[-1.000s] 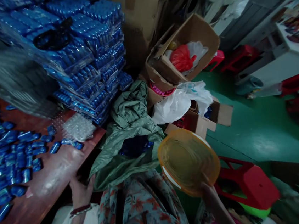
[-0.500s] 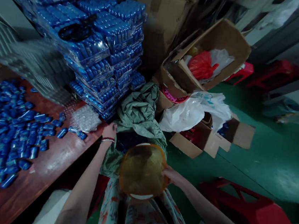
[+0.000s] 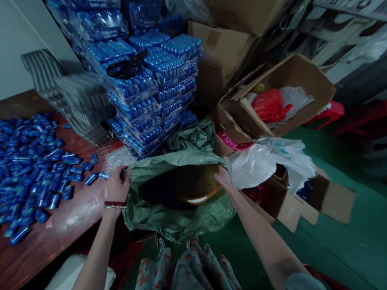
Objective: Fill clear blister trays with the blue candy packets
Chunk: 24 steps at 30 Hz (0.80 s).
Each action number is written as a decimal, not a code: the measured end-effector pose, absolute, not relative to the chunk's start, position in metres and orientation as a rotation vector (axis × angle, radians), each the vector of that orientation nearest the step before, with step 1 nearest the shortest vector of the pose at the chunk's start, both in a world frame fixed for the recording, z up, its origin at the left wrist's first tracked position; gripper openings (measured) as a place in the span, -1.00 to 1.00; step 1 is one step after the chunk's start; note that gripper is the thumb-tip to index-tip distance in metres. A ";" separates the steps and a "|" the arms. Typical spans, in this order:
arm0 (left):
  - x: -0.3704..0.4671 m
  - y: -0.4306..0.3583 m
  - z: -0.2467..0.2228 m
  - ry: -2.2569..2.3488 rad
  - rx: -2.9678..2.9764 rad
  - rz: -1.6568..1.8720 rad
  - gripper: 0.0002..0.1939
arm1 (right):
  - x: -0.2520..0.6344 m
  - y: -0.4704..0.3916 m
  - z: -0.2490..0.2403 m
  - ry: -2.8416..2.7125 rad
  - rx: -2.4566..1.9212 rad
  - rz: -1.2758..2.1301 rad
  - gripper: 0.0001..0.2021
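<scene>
A green woven sack [image 3: 181, 222] hangs in front of me with its mouth spread wide. My left hand [image 3: 118, 190] is closed on the sack's rim at the left. At the right of the mouth, my right hand [image 3: 222, 177] grips the edge of an amber plastic basin [image 3: 201, 185], which is tilted down inside the sack. Whether the right fingers also pinch the sack cloth cannot be made out. The sack's inside is dark, so its contents are hidden.
Loose blue batteries [image 3: 26, 167] cover the reddish table [image 3: 16, 269] at left. Behind the sack rise shrink-wrapped battery packs [image 3: 138, 81] and grey corrugated trays [image 3: 71, 98]. To the right are an open carton [image 3: 306, 73], a white plastic bag [image 3: 251, 164] and low boxes [image 3: 337, 199] on the green floor.
The amber basin has moved from above my lap forward into the sack. My left hand has shifted left, pulling the sack mouth wide. My right hand has moved up and forward.
</scene>
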<state>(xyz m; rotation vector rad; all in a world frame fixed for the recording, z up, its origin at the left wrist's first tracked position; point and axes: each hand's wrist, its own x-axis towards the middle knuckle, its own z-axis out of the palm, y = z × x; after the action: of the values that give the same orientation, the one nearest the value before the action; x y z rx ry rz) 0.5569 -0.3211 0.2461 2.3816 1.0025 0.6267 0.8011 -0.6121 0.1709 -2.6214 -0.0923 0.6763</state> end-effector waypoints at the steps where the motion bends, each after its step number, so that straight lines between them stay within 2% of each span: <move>1: 0.553 -0.339 0.249 0.984 2.496 0.711 -0.69 | 0.803 -0.608 0.173 -0.109 -2.661 0.670 -0.65; 3: 0.548 -0.382 0.251 0.778 2.688 0.903 -0.67 | 0.804 -0.597 0.173 -0.128 -2.731 0.659 -0.57; 4: 0.549 -0.405 0.249 0.504 2.719 0.930 -0.70 | 0.804 -0.592 0.172 -0.136 -2.760 0.655 -0.54; 6: 0.560 -0.444 0.244 0.072 2.648 0.783 -0.73 | 0.798 -0.586 0.168 -0.147 -2.803 0.656 -0.48; 8: 0.588 -0.466 0.238 -0.024 2.500 0.721 -0.75 | 0.784 -0.588 0.163 -0.162 -2.823 0.668 -0.45; 11: 0.660 -0.462 0.236 0.219 2.361 0.676 -0.73 | 0.745 -0.605 0.151 -0.176 -2.838 0.705 -0.47; 14: 0.738 -0.434 0.228 0.620 2.482 0.146 -0.64 | 0.699 -0.629 0.133 -0.146 -2.854 0.752 -0.42; 17: 0.785 -0.413 0.197 0.905 2.479 -0.144 -0.22 | 0.670 -0.651 0.107 -0.101 -2.838 0.806 -0.40; 19: 0.798 -0.410 0.168 0.998 2.445 -0.238 -0.03 | 0.665 -0.662 0.089 -0.095 -2.798 0.824 -0.39; 22: 0.806 -0.417 0.126 1.100 2.407 -0.287 0.09 | 0.675 -0.674 0.065 -0.097 -2.727 0.861 -0.40; 24: 0.815 -0.423 0.106 1.175 2.379 -0.268 0.07 | 0.692 -0.681 0.054 -0.148 -2.698 0.818 -0.50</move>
<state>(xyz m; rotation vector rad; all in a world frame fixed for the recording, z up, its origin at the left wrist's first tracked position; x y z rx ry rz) 0.8153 -0.4232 0.1062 2.3792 1.1745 -0.2679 0.6923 -0.6807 0.0542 -2.6977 -0.1484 0.8180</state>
